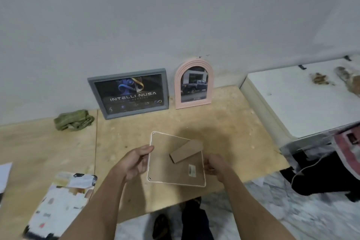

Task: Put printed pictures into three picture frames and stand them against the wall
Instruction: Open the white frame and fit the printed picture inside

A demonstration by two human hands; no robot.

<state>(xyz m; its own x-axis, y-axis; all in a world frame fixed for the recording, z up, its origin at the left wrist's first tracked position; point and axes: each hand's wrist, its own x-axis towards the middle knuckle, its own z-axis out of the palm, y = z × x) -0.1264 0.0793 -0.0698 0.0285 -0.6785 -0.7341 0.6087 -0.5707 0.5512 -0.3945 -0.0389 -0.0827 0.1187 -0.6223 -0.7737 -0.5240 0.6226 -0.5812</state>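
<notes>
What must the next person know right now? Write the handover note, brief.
Left hand grips the left edge of the white frame; right hand grips its right edge. The frame is held back side up over the wooden table, its cardboard stand flap raised.
Done: grey frame and pink arched frame stand against the wall, pictures in.
Left: stand the white frame against the wall. Its front is hidden, so check for a picture.

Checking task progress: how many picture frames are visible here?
3: grey frame and pink arched frame lean against the wall; white frame, back up, held by left hand and right hand.
</notes>
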